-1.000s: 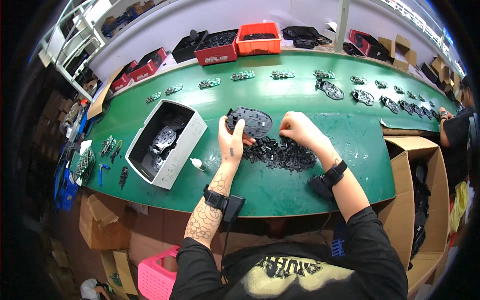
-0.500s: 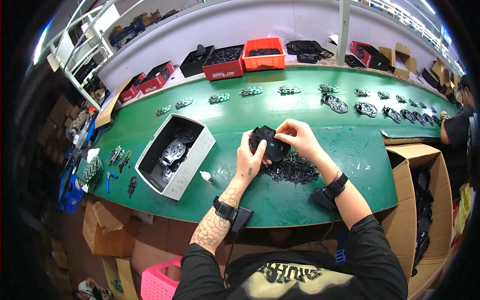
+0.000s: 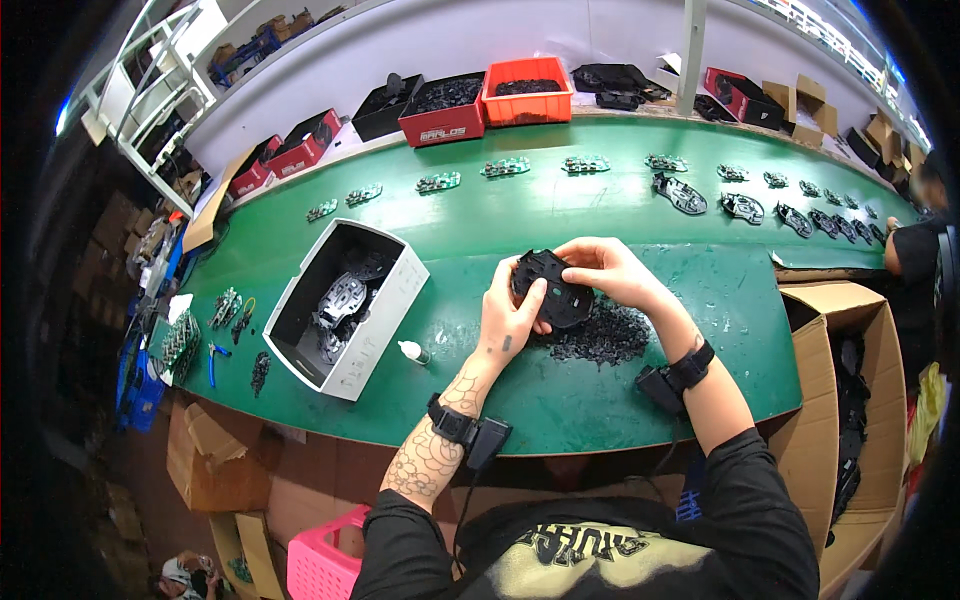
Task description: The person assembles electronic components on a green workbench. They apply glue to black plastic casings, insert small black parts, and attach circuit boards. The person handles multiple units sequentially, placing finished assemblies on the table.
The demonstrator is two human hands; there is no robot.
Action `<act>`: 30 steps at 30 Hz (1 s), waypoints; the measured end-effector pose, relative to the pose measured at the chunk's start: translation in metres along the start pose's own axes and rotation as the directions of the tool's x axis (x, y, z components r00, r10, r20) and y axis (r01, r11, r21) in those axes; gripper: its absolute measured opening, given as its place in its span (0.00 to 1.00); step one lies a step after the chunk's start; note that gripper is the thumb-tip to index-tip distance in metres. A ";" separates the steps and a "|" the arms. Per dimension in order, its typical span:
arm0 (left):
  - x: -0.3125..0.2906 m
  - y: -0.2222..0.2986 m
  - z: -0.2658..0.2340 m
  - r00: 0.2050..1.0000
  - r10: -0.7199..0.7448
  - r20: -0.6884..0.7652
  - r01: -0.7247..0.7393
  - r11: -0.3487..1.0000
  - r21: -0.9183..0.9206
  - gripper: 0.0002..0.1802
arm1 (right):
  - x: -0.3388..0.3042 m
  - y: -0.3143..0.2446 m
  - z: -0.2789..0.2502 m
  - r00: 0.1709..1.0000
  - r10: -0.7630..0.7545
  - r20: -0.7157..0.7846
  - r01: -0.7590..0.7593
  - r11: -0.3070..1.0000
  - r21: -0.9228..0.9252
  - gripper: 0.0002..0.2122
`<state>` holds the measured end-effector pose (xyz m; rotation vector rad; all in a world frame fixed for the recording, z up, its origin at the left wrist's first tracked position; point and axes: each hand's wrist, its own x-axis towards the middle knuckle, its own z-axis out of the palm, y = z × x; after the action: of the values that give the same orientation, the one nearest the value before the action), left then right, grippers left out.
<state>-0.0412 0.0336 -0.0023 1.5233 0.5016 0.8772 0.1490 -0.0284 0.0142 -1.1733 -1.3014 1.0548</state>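
Observation:
My left hand is closed round a black plastic mouse shell, its thumb lying across the shell's face. The fingers of my right hand are bent over the shell's upper right edge, with the thumb pressed on it. Whether a small part sits between those fingertips is hidden. Both hands hold the shell tilted above the green table. Beneath and to the right of it lies a heap of tiny black plastic pieces.
Left of my hands stand a grey box with mouse shells inside and a small white bottle. Blue-handled pliers lie farther left. Circuit boards line the far side, before an orange bin. Another person works at far right.
My right fingers have shifted left along the shell's upper edge, and the thumb has come down onto its face. The shell has turned slightly. The whole view has shifted a little.

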 end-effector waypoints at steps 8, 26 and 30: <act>0.003 -0.002 -0.005 0.999 -0.030 -0.035 0.024 0.988 -0.149 0.23 | -0.006 -0.012 -0.010 0.941 0.323 0.106 -0.330 0.942 0.057 0.12; -0.042 0.132 -0.198 0.942 0.197 -0.272 0.209 0.289 0.934 0.18 | 0.008 0.064 -0.109 0.852 0.282 -0.442 0.180 0.636 0.751 0.19; -0.041 0.090 -0.269 0.964 -0.080 -0.254 0.222 -0.285 0.933 0.26 | 0.012 0.060 -0.107 0.845 0.211 -0.491 0.286 0.597 0.749 0.17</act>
<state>-0.2890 0.1613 0.0664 2.8349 1.8434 0.0230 0.2604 -0.0120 -0.0358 -0.6222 -0.2770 0.9996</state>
